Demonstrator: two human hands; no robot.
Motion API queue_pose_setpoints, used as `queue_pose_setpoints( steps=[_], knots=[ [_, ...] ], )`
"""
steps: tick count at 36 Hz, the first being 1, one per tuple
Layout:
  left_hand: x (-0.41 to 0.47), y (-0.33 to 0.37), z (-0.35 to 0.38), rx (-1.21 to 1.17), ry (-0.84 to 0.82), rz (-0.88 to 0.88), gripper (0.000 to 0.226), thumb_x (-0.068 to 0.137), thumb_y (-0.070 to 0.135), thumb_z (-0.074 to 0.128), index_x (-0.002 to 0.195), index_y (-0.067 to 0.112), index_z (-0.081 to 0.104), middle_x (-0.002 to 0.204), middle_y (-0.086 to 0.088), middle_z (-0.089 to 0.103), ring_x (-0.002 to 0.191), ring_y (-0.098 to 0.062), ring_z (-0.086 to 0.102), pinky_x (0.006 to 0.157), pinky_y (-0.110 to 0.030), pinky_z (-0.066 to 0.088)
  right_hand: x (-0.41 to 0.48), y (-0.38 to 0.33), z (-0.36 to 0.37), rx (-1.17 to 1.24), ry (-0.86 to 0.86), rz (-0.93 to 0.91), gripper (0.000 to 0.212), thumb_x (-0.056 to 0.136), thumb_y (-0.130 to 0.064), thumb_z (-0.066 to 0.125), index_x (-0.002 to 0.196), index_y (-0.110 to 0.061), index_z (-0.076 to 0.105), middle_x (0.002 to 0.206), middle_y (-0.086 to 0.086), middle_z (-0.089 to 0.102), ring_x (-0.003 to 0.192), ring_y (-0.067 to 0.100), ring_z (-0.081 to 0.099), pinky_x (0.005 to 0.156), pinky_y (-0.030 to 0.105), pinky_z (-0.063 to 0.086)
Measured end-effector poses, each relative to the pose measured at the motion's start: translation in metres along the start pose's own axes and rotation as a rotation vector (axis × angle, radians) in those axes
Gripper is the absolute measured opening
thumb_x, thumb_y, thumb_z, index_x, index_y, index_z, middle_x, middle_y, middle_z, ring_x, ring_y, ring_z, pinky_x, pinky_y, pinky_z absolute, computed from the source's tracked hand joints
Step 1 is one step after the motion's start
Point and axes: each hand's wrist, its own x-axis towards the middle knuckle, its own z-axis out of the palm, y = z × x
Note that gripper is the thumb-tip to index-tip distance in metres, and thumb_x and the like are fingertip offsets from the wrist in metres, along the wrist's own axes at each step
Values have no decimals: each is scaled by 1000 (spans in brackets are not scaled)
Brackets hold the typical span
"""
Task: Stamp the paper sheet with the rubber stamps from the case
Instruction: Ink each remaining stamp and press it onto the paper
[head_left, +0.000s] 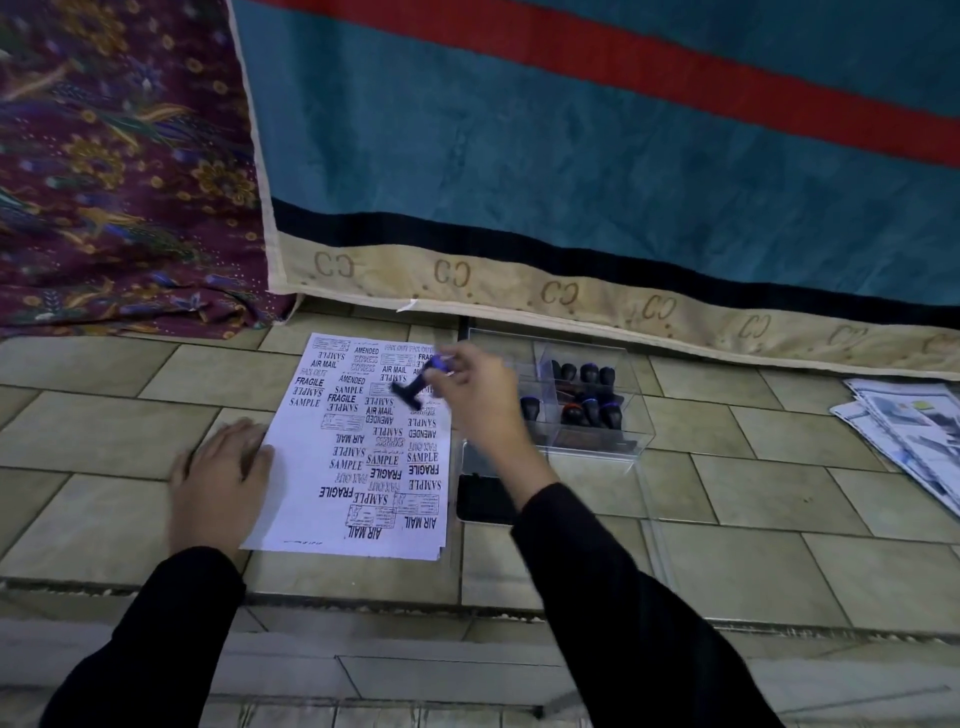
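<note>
Right hand (478, 395) pinches a blurred stamp (410, 391) above the paper (311, 493); left hand (223, 467) presses flat; the forearm (524, 483) half-hides the case (597, 449).

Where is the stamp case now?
In the head view, the case sits on the tiled floor, right of the paper sheet, beside the right hand holding a stamp.

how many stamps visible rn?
9: one stamp in the right hand over the paper sheet; about eight in the clear case, four back, four front. Blur may hide others.

A teal blanket (519, 156) and floral cloth (104, 182) hang behind — printed papers (904, 431) lie on tiles (753, 571).
</note>
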Motion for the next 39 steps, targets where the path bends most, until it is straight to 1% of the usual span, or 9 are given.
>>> queue_pose_setpoints(
  steps=[5,11,15,20,23,28,31,35,39],
  knots=[
    [0,2,-5,-247,0,-45,39,90,30,48,123,13,62,133,-6,60,127,-26,49,114,-37,19,18,24,-55,-87,195,35,21,81,-15,71,96,-19,57,84,-10,60,69,-4,56,58,4,49],
    [0,-1,-11,-593,-54,-202,27,94,32,58,120,25,62,130,6,61,122,-17,53,107,-38,39,23,52,-65,-367,141,65,19,82,-14,69,101,-11,67,99,3,67,79,8,55,65,14,41],
    [3,3,-14,-630,-100,-267,25,91,33,60,117,30,61,122,5,65,110,-18,59,99,-39,44,27,57,-54,-459,43,14,17,83,-11,67,99,-7,67,101,9,69,86,16,62,78,22,51],
    [-3,36,-7,-332,65,1,27,92,11,60,118,13,64,114,-12,68,104,-32,60,93,-46,46,34,55,-43,-515,-65,-14,17,85,-11,65,100,-7,64,102,13,67,92,24,63,79,30,51],
    [-21,77,3,-314,5,211,27,92,21,62,119,19,62,117,-7,66,107,-26,56,93,-42,46,37,56,-40,-568,-101,-32,9,85,-13,65,93,-9,64,97,13,67,88,24,62,76,32,53],
    [-48,128,38,-140,-291,398,73,82,71,52,141,30,40,149,10,40,137,-12,33,121,-43,11,42,59,-43,-660,-194,-53,9,86,-8,60,85,-6,68,93,14,69,88,27,64,74,32,52],
    [-55,134,57,-86,-352,403,105,65,92,40,150,33,22,159,14,18,143,-1,11,119,-35,-6,43,63,-49,-617,-158,-98,16,88,-6,56,92,-5,71,99,14,71,92,26,65,82,32,51],
    [-57,134,68,2,-335,418,120,56,100,34,152,31,14,161,12,12,143,2,3,120,-38,-9,53,73,-75,-457,58,2,22,92,-7,52,106,-9,68,108,10,69,85,16,63,77,23,51],
    [-58,134,69,34,-336,414,121,54,102,30,152,32,15,160,13,15,146,-3,8,121,-40,-8,71,86,-108,-566,122,87,23,91,-6,48,103,-9,68,110,12,69,99,26,63,84,31,50]
  ],
)
